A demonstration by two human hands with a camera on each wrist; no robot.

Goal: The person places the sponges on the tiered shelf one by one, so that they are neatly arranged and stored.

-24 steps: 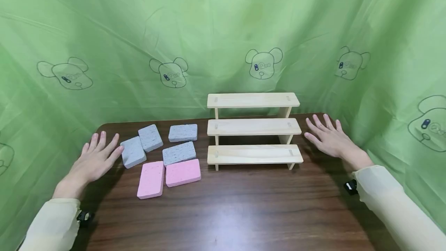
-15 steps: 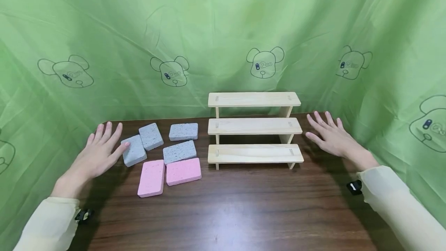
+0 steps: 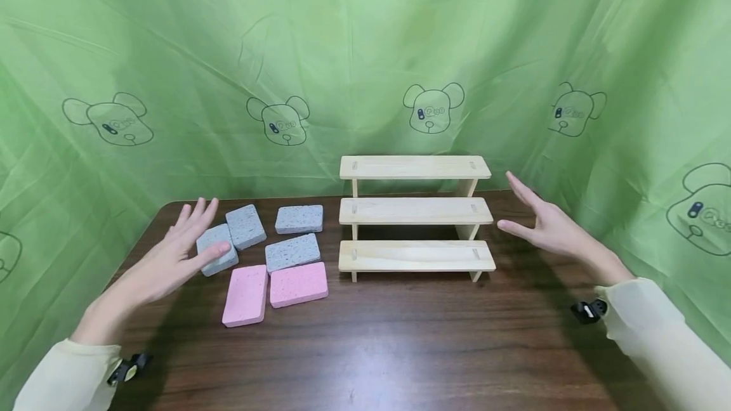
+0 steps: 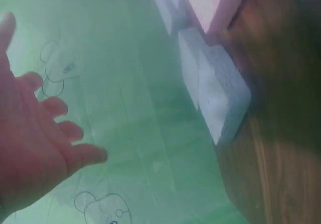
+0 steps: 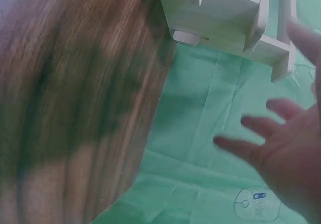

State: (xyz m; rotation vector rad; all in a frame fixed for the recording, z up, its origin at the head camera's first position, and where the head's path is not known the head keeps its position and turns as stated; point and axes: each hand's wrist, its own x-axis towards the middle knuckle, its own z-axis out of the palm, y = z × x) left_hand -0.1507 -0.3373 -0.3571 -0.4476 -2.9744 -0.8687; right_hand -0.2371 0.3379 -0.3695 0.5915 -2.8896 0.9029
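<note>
My left hand (image 3: 165, 262) hovers at the table's left side with its fingers stretched out, overlapping the leftmost blue sponge (image 3: 221, 257) in the head view. Three more blue sponges (image 3: 245, 227) lie around it, flat on the wood. In front of them are two pink sponges (image 3: 245, 297), one set lengthwise and one crosswise. My right hand (image 3: 551, 227) is held up to the right of a three-step wooden shelf (image 3: 417, 255), thumb apart from the straight fingers. Neither palm holds anything; in the right wrist view the right fingers (image 5: 241, 148) spread below the shelf's end.
The dark brown wooden table (image 3: 400, 347) ends at a green curtain (image 3: 354, 49) printed with bear faces, which hangs behind and along both sides. The shelf stands near the back edge, right of the sponges. Black camera straps (image 3: 588, 311) sit at both wrists.
Both hands have turned from palm-down to more edge-on, thumbs inward. The left hand has also shifted a little to the right over the leftmost blue sponge. Sponges and shelf stay put.
</note>
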